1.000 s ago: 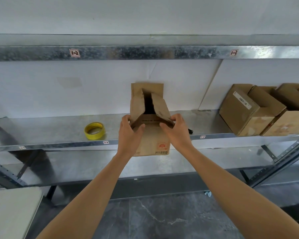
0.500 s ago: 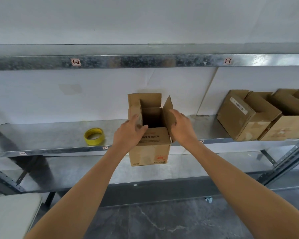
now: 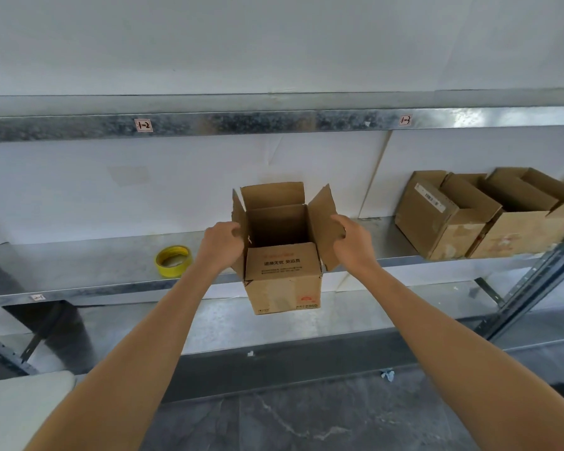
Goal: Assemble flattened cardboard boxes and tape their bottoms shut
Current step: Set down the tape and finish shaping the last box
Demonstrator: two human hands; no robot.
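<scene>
The box [image 3: 284, 278] has opened square, its flaps [image 3: 321, 222] spread outward.
The left hand [image 3: 223, 245] and right hand [image 3: 352, 240] have their fingers clamped on them; I judge taping remains.

The left hand [image 3: 220, 245] is gripping the left flap of an open cardboard box [image 3: 282, 278] and the right hand [image 3: 355, 244] its right flap, holding it upright before the shelf [image 3: 79, 265]. A yellow tape roll [image 3: 173, 260] is lying on the shelf to the left, two tilted boxes [image 3: 446, 216] sitting to the right.
</scene>
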